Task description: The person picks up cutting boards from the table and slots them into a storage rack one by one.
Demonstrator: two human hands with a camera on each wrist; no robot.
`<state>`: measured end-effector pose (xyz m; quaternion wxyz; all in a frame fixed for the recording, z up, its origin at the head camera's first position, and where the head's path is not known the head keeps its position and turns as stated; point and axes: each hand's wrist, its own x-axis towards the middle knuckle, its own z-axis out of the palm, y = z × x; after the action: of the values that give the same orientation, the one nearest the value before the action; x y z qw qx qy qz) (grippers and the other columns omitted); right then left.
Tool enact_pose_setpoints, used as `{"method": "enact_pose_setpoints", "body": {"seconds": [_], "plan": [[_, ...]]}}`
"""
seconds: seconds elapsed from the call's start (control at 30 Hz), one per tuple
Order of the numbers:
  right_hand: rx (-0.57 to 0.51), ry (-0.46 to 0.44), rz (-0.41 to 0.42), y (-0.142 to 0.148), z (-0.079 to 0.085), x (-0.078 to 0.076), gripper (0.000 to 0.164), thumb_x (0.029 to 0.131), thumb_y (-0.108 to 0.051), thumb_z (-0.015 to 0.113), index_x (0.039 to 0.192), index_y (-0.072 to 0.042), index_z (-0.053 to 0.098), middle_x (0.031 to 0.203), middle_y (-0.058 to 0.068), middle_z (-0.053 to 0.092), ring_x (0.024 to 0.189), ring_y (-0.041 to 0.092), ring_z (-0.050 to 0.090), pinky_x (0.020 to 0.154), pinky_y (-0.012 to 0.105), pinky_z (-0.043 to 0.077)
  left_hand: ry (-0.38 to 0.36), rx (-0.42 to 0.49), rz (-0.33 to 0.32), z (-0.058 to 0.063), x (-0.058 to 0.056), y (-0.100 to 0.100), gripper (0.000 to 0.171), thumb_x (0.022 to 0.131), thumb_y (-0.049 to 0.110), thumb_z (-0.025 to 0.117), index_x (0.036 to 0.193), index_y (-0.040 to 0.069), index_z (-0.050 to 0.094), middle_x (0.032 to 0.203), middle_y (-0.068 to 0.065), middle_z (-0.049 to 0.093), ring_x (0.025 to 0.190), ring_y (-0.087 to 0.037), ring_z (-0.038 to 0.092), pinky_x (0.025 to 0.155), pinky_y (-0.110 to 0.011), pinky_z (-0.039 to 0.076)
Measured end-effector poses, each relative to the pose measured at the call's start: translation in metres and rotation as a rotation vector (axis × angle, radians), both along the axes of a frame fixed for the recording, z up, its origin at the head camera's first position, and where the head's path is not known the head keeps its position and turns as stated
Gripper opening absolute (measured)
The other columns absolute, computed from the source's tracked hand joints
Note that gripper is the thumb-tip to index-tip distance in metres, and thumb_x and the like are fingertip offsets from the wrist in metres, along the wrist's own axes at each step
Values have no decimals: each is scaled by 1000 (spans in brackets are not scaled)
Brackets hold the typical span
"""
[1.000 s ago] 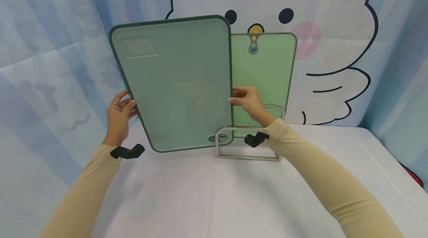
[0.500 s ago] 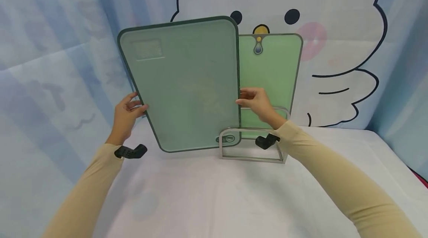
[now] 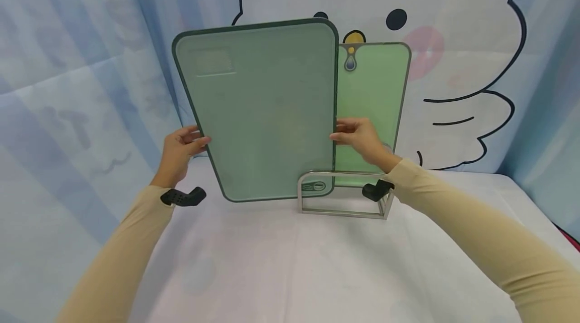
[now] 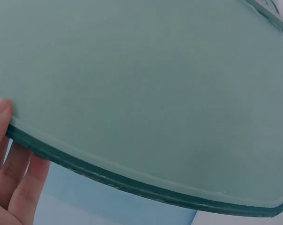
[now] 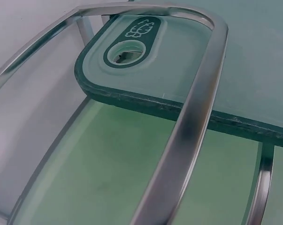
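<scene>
Both hands hold up a large grey-green cutting board (image 3: 263, 111) with a dark green rim. My left hand (image 3: 177, 154) pinches its left edge, the thumb on the near face and the fingers behind. On the opposite edge, my right hand (image 3: 362, 137) pinches it the same way. The board's lower right corner, with a small oval hole, sits behind the front bar of a metal rack (image 5: 179, 154). Farther back in the rack stands a light green cutting board (image 3: 373, 86), partly hidden by the held board and right hand.
A white cloth (image 3: 254, 262) covers the table under the rack. Behind it hangs a pale backdrop (image 3: 462, 56) printed with a cartoon figure, and blue curtain-like fabric (image 3: 90, 61) runs along the left side.
Both hands have moved the grey-green board to the right, so its corner reaches further behind the rack's front bar and covers more of the light green board. The view has also shifted slightly.
</scene>
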<state>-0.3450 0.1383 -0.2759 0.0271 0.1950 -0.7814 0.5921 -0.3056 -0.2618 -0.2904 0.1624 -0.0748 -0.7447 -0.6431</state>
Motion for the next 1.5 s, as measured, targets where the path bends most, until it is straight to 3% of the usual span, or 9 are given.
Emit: {"method": "enact_pose_setpoints", "body": {"seconds": [0.17,0.23,0.33,0.43,0.8,1.07,1.13,1.3,1.5], "plan": [[-29,-56,20,11,2,0,54,88,4,60,138,7,41,127,25,51,75,-6,64,83,29,56,-63,6,-48,0,-5,4,51,89,12,64,134,-2,46,85,18,62,82,3,62,74,-12,52],[-41,-67,17,14,2,1,54,87,4,61,138,7,41,118,17,57,75,-5,64,83,30,56,-69,2,-64,0,-7,6,40,89,13,64,127,7,52,86,18,62,83,2,62,75,-12,52],[-67,-77,2,18,2,1,54,87,4,61,137,7,41,98,-5,61,74,-3,65,79,26,57,-65,3,-87,-1,-10,10,26,90,16,64,114,18,55,89,16,62,86,1,61,78,-13,52],[-96,-78,6,21,2,1,54,87,5,61,137,9,40,84,-15,61,73,-2,65,73,20,57,-52,5,-89,-1,-12,13,24,89,18,66,111,22,56,91,14,62,87,0,61,78,-14,52],[-64,-60,-4,39,0,3,55,87,2,63,137,9,40,91,-13,59,76,-3,66,75,19,56,-27,-40,-62,2,-17,31,25,88,19,66,111,18,58,90,14,62,87,-2,61,79,-17,51],[-31,-55,-56,54,-3,3,59,87,-5,65,138,7,39,126,18,49,77,-5,65,76,17,55,-20,-29,-74,6,-19,49,35,88,12,65,121,4,56,87,17,61,83,0,62,76,-16,53],[-24,-45,-65,59,-2,4,59,87,-6,65,138,7,39,120,15,53,77,-6,65,76,18,56,-31,-28,-80,7,-20,54,40,88,13,66,125,1,54,88,16,61,83,0,62,76,-17,53],[1,-28,-74,69,-2,6,60,87,-6,65,139,8,38,97,-9,55,77,-5,64,76,18,56,-39,-23,-75,6,-24,64,47,88,13,65,131,-1,52,90,16,61,84,0,62,76,-17,53],[-4,-25,-86,82,-3,9,60,88,-5,65,139,10,37,93,-13,55,76,-6,64,73,14,54,-12,2,-96,6,-28,75,46,87,10,66,130,-1,53,88,15,63,84,-1,62,75,-18,54]]}}
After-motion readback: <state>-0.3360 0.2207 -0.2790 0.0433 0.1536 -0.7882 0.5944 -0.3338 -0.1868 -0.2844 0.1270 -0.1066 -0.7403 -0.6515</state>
